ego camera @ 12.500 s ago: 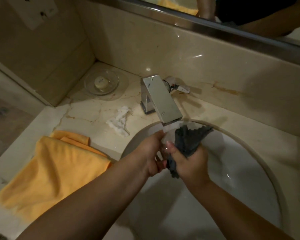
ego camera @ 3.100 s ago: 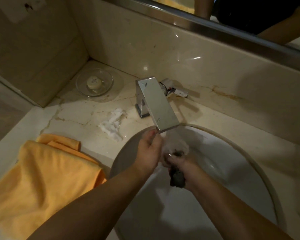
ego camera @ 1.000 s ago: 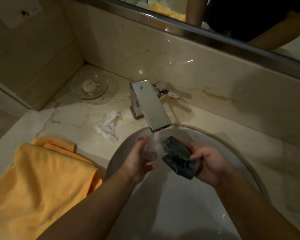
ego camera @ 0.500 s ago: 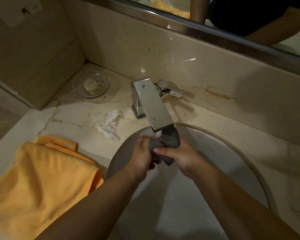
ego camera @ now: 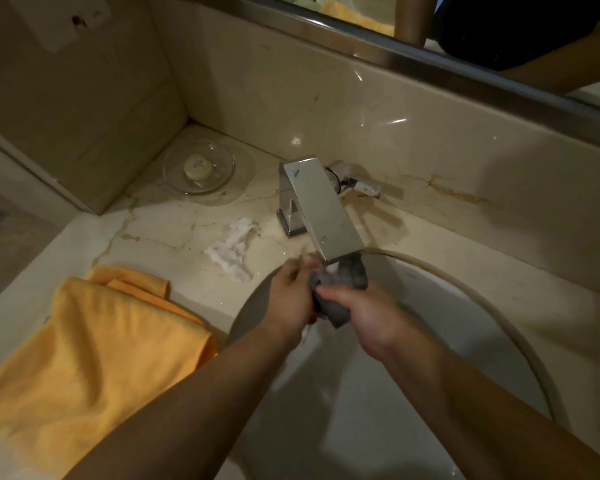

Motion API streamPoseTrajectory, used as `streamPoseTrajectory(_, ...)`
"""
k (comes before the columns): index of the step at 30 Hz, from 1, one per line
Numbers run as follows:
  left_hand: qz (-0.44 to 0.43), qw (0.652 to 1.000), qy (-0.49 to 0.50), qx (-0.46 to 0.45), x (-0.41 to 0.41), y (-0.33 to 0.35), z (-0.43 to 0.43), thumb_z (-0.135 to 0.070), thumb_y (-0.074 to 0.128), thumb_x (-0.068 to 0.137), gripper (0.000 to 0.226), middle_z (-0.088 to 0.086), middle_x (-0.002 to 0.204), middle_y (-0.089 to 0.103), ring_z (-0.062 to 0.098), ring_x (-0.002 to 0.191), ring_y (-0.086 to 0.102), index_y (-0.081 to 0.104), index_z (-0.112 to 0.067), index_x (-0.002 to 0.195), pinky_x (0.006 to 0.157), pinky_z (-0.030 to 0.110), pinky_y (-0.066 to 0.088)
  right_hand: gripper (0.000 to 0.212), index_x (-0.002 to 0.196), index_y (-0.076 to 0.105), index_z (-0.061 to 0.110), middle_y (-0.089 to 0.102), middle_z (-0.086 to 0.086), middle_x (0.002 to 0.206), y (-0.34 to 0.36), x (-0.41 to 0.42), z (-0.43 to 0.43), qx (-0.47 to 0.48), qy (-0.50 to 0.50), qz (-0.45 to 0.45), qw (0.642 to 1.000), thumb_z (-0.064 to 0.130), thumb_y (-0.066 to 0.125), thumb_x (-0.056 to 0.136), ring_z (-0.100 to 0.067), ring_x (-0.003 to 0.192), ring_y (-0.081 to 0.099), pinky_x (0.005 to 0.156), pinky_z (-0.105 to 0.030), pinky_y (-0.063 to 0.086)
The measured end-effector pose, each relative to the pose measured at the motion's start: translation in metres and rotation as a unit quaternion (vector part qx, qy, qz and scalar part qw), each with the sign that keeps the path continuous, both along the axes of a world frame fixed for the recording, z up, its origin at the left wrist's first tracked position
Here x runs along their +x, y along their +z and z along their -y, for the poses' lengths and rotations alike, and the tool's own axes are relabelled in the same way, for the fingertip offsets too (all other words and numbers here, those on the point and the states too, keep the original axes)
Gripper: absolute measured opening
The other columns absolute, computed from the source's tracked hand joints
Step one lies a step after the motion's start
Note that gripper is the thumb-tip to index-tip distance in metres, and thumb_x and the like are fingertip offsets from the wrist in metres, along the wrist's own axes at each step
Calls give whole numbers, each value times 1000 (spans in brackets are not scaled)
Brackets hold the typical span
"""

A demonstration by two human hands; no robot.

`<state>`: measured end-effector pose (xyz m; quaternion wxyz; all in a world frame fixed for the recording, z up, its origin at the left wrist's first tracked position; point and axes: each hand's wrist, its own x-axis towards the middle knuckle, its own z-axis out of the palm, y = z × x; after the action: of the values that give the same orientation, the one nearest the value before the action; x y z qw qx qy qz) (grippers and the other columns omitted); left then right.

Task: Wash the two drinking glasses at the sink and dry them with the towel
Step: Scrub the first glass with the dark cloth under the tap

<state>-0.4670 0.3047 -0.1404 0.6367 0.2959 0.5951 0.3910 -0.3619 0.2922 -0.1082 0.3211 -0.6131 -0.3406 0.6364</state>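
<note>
Your right hand [ego camera: 364, 315] has its fingers curled tight round a wet grey cloth [ego camera: 342, 289], and your left hand [ego camera: 291, 296] is curled against the cloth's left side. Both are just under the tap [ego camera: 321, 209] spout, at the far edge of the sink [ego camera: 482, 306]. The cloth seems bunched round a drinking glass, but the glass itself is hidden. The orange towel [ego camera: 94, 348] lies crumpled on the counter [ego camera: 174, 237], near left. In the far left corner a clear dish [ego camera: 227, 174] holds a round soap [ego camera: 197, 167], and crumpled white tissue [ego camera: 234, 249] lies between dish and sink
</note>
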Motion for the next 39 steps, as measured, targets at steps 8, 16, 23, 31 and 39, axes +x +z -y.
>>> streamPoseTrajectory(8, 184, 971, -3, -154, -5, 1, -3, -46, 39, 94, 44, 15, 98, 67, 34, 86, 63, 61, -10, 106, 62, 31, 50, 20, 89, 71, 16, 72, -4, 87, 10, 18, -8, 77, 289, 226, 927, 15, 78, 70, -18, 84, 68, 80, -33, 55)
streamPoseTrajectory(16, 199, 944, -94, -246, -18, -8, -2, -37, 37, 93, 34, 9, 65, 53, 21, 54, 52, 53, -9, 81, 41, 19, 43, 12, 99, 63, 25, 62, 4, 90, 16, 12, 9, 114, 433, 387, 806, 24, 58, 88, -11, 87, 59, 78, -23, 45)
streamPoseTrajectory(23, 196, 965, 78, -153, 2, -16, 9, -39, 39, 95, 43, 14, 93, 72, 28, 86, 68, 63, -6, 106, 65, 31, 53, 20, 66, 63, 22, 63, 6, 62, 15, 11, -13, 42, 301, 222, 926, 6, 74, 68, -7, 61, 61, 61, -24, 48)
streamPoseTrajectory(31, 282, 920, 15, -271, 0, -24, 13, -38, 53, 74, 37, 12, 64, 68, 25, 52, 66, 66, -6, 87, 45, 23, 52, 35, 118, 52, 21, 62, -7, 105, 30, 9, -17, 182, 566, 494, 635, 18, 60, 84, -24, 98, 59, 85, -33, 48)
streamPoseTrajectory(39, 304, 922, 72, -231, 8, -34, 1, -34, 54, 77, 34, 14, 77, 65, 26, 69, 62, 64, -3, 86, 70, 34, 47, 27, 104, 60, 25, 64, 1, 92, -1, 9, 0, 91, 330, 334, 878, 16, 67, 79, -15, 88, 61, 76, -28, 50)
